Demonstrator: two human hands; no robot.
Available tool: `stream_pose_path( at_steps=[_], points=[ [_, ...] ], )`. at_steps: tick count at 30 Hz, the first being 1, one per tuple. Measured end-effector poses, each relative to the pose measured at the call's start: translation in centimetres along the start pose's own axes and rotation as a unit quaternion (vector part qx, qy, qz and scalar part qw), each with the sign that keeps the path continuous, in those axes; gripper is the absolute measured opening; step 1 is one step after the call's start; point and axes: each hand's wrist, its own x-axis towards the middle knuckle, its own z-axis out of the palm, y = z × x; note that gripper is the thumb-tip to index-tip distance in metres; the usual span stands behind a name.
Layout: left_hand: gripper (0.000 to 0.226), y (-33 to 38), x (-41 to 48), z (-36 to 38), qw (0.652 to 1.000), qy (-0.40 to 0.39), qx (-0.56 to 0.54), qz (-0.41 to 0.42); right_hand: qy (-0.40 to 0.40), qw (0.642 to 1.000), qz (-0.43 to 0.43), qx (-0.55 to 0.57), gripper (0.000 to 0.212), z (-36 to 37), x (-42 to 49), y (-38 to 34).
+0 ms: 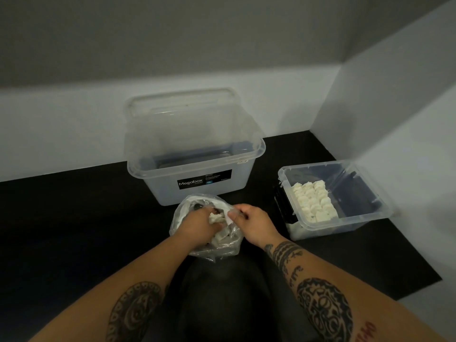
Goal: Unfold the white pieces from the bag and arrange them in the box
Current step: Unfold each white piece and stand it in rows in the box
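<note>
The person's left hand [198, 227] is reaching into the clear bag [183, 213], its fingers curling around a crumpled white piece [215, 217] at the bag's mouth. The right hand [255, 225] is pinching the bag's rim between thumb and fingertips, holding the opening apart just beside the left hand. More white pieces are lying lower in the bag, beneath the left palm. The small box [345, 224] is sitting well off to the right of the right hand, with rows of arranged pieces [312, 201] lying inside it. A larger clear tub [192, 154] is standing just beyond both hands.

The likeliest trouble is the thin film slipping out of the right hand's pinch, so that the mouth is closing around the left wrist as it is lifting. The bag looks light and unanchored, so a quick pull risks dragging it over and spilling pieces onto the black mat [74, 218]. The left hand's grasp may also be catching a neighbouring piece, which could be dropping out on the way across.
</note>
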Motion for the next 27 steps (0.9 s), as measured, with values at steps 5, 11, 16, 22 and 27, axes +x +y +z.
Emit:
stream_pose_path(
  at_steps=[5, 11, 16, 22, 27],
  points=[
    [0.039, 0.5, -1.7, -2.4, 0.997, 0.026, -0.079, 0.007, 0.063, 0.994, 0.037, -0.078, 0.027, -0.2, 0.3, -0.4],
    [0.016, 1.2, -3.4, -4.8, 0.946, 0.088, -0.312, -0.015, 0.026, 0.998, 0.015, -0.054, 0.040, -0.5, -0.8, -1.2],
    [0.024, 2.7, -4.2, -5.6, 0.872, 0.061, -0.484, -0.045, 0.104, 0.993, -0.048, -0.010, 0.042, -1.0, -2.2, -3.1],
    [0.027, 6.6, -4.9, -5.3, 0.830, -0.025, -0.557, -0.008, 0.097, 0.984, -0.113, 0.094, 0.032, -2.8, -3.6, -6.6],
    [0.027, 10.3, -4.6, -5.1, 0.776, -0.089, -0.625, 0.001, 0.121, 0.978, -0.110, 0.130, 0.024, -4.9, -3.4, -7.2]
  ],
)
